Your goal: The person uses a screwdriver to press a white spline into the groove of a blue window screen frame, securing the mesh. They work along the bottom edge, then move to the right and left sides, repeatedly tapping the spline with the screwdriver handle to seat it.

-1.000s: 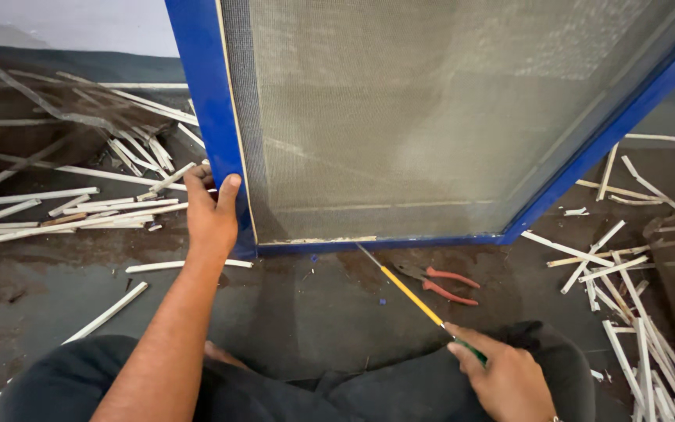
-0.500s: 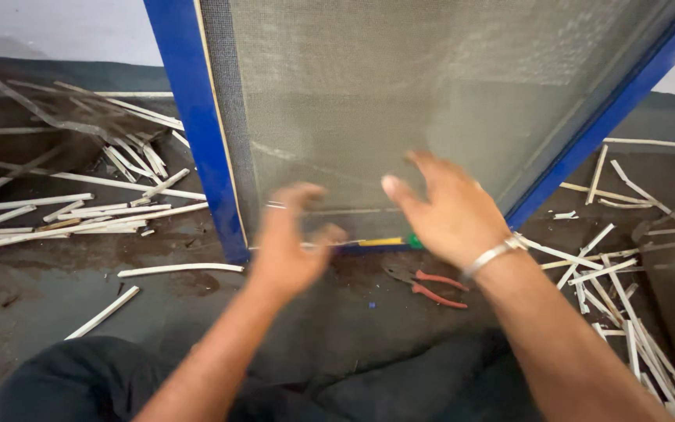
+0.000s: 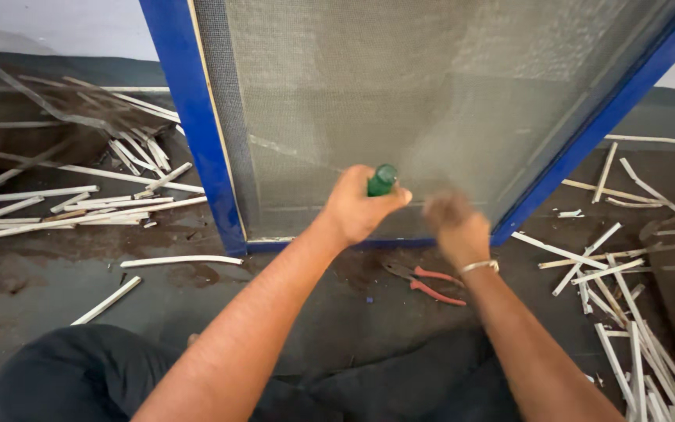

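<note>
Left hand (image 3: 353, 209) is gripping a green tool handle (image 3: 382, 180) in a closed fist, handle end sticking up past the thumb, just in front of the mesh screen (image 3: 369, 101). Right hand (image 3: 456, 227) is hovering beside it, motion-blurred, so can't tell if fingers are spread or curled; a metal bracelet (image 3: 480, 266) is sitting on the wrist. Both hands are working near the blue frame (image 3: 193, 125) btm rail, w/ the frame leaning upright on a dark, dusty floor (image 3: 80, 273). Red-handled pliers (image 3: 423, 281) are lying on the floor under the right hand. White strips (image 3: 95, 199) are littering both sides; open floor directly below the frame.
</note>
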